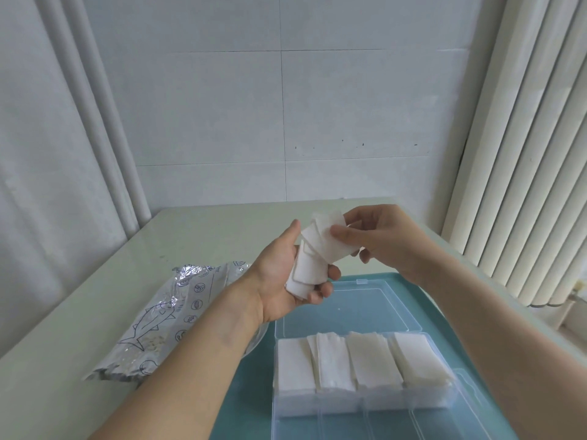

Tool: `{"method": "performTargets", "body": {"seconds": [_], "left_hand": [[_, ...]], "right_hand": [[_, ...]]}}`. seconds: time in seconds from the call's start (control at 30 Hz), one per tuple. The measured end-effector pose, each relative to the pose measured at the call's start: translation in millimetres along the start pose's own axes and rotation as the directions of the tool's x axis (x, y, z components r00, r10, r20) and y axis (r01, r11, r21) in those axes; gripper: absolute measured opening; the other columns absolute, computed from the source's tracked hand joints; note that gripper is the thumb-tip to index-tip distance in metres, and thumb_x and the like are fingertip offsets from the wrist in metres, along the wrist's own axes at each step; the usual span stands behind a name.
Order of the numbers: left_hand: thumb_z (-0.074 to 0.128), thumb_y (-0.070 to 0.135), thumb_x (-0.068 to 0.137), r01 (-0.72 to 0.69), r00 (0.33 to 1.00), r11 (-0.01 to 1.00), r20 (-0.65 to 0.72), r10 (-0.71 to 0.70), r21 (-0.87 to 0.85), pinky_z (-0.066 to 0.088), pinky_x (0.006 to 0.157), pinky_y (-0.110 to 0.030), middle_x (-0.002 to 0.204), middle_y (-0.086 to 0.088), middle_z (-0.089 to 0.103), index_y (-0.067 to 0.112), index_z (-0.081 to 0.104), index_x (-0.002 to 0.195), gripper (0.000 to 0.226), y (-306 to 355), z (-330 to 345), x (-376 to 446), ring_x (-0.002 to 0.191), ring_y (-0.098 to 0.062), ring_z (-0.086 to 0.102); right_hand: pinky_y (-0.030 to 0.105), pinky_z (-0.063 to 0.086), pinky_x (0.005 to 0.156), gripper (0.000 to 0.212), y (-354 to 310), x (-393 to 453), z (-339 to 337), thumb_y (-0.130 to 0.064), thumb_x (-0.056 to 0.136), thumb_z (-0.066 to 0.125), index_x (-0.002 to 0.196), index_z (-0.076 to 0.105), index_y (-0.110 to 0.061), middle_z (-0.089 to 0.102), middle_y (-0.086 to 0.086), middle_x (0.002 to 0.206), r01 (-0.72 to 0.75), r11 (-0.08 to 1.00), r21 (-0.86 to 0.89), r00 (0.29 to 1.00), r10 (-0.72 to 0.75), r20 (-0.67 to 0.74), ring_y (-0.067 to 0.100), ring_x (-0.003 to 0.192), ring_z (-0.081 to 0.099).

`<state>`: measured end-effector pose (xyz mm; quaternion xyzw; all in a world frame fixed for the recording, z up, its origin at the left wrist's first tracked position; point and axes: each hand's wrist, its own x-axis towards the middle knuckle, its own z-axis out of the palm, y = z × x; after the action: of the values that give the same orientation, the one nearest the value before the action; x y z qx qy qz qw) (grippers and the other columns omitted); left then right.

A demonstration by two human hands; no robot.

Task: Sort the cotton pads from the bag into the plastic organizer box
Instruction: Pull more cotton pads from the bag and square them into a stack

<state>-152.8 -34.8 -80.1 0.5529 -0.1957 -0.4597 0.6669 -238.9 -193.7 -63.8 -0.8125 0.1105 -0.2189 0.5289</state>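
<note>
Both hands are raised above the pale tabletop (95,312), just beyond the clear organizer box (365,404). The left hand (282,277) has its fingers curled around a loose stack of cotton pads (309,271), whose long axis runs upright, tilted slightly to the right. The right hand (381,239) pinches the top pad (330,223) between thumb and fingers. The box sits on a teal tray (254,392), lid open away from the person, with four rows of pads lying flat inside, their long sides running front to back. The silver bag (158,319) lies flat on the left.
</note>
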Motion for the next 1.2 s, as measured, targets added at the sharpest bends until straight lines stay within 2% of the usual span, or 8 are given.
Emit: {"method": "performTargets", "body": {"seconds": [0.1, 0.2, 0.33, 0.53, 0.8, 0.93, 1.1, 1.2], "left_hand": [[0.029, 0.059, 0.101, -0.019, 0.994, 0.998, -0.104, 0.012, -0.060, 0.037, 0.042, -0.021, 0.067, -0.013, 0.059, 0.009, 0.054, 0.090, 0.057, -0.4, -0.5, 0.1, 0.049, -0.024, 0.052], [0.033, 0.052, 0.103, -0.055, 0.984, 0.995, -0.174, 0.040, -0.082, 0.046, 0.043, -0.026, 0.067, -0.014, 0.061, 0.006, 0.056, 0.093, 0.052, -0.9, -3.2, 3.4, 0.052, -0.027, 0.057], [0.024, 0.055, 0.104, -0.033, 0.998, 0.986, -0.062, 0.023, -0.164, 0.061, 0.071, -0.042, 0.096, -0.025, 0.071, 0.000, 0.068, 0.107, 0.070, 1.1, -0.7, 2.7, 0.076, -0.038, 0.069], [0.022, 0.054, 0.104, -0.055, 0.997, 0.991, -0.065, 0.047, -0.123, 0.050, 0.050, -0.025, 0.082, -0.016, 0.072, 0.007, 0.068, 0.100, 0.066, -0.9, 1.8, 3.6, 0.060, -0.030, 0.066], [0.026, 0.049, 0.105, -0.152, 0.984, 0.966, -0.126, 0.127, -0.208, 0.057, 0.057, -0.032, 0.080, -0.017, 0.063, 0.005, 0.067, 0.111, 0.060, -4.1, 1.6, 9.3, 0.064, -0.030, 0.062], [0.027, 0.059, 0.102, -0.130, 0.992, 0.946, -0.044, 0.122, -0.297, 0.057, 0.065, -0.033, 0.091, -0.015, 0.066, 0.006, 0.062, 0.111, 0.064, -5.0, 7.5, 8.8, 0.073, -0.025, 0.058], [0.053, 0.023, 0.099, -0.161, 0.983, 0.981, -0.102, 0.150, -0.106, 0.058, 0.072, -0.039, 0.082, -0.013, 0.065, 0.004, 0.063, 0.095, 0.022, -10.5, 7.5, 8.0, 0.067, -0.024, 0.062], [0.054, 0.010, 0.098, -0.178, 0.980, 0.981, -0.099, 0.170, -0.073, 0.054, 0.081, -0.044, 0.089, -0.018, 0.065, -0.001, 0.064, 0.107, 0.017, -12.4, 7.4, 8.3, 0.074, -0.029, 0.063]], "right_hand": [[0.029, 0.043, 0.057, 0.013, -0.6, 0.5, -3.9, -0.019, 0.091, 0.072, 0.084, 0.071, -0.008, 0.063, 0.000, 0.068, -0.079, 0.985, 0.154, 0.996, 0.086, -0.034, 0.014, 0.059, 0.051], [0.026, 0.043, 0.057, 0.017, -3.7, -0.5, -7.0, -0.021, 0.093, 0.069, 0.085, 0.073, -0.006, 0.060, 0.005, 0.076, -0.150, 0.963, 0.225, 0.988, 0.137, 0.072, 0.017, 0.067, 0.048], [0.032, 0.043, 0.062, 0.021, -1.3, -3.7, 2.1, -0.027, 0.090, 0.073, 0.086, 0.078, -0.007, 0.065, 0.009, 0.077, -0.107, 0.994, 0.000, 0.986, 0.106, 0.126, 0.021, 0.065, 0.047], [0.036, 0.054, 0.061, 0.015, -4.0, -6.5, 13.9, -0.032, 0.080, 0.083, 0.081, 0.074, -0.021, 0.074, -0.004, 0.069, -0.001, 0.961, -0.277, 0.990, -0.038, -0.135, 0.012, 0.059, 0.064], [0.022, 0.034, 0.044, 0.017, -8.6, -8.3, 19.8, -0.021, 0.087, 0.077, 0.080, 0.067, -0.008, 0.061, 0.000, 0.059, -0.085, 0.974, 0.211, 0.968, 0.130, -0.213, 0.013, 0.042, 0.044], [0.015, 0.041, 0.046, 0.020, -6.8, -13.5, 32.2, -0.031, 0.085, 0.076, 0.076, 0.069, -0.015, 0.071, -0.005, 0.060, -0.013, 0.984, -0.178, 0.972, -0.029, -0.232, 0.005, 0.046, 0.062], [0.013, 0.033, 0.038, 0.034, -12.6, -17.0, 27.9, -0.036, 0.091, 0.068, 0.062, 0.072, -0.017, 0.066, -0.004, 0.054, 0.013, 0.858, -0.514, 1.000, -0.013, 0.004, 0.005, 0.040, 0.045], [0.012, 0.034, 0.047, 0.014, -14.9, -14.4, 16.1, -0.035, 0.086, 0.072, 0.077, 0.073, -0.025, 0.066, -0.007, 0.071, 0.029, 0.798, -0.602, 0.999, -0.040, -0.005, 0.005, 0.060, 0.052]]}}
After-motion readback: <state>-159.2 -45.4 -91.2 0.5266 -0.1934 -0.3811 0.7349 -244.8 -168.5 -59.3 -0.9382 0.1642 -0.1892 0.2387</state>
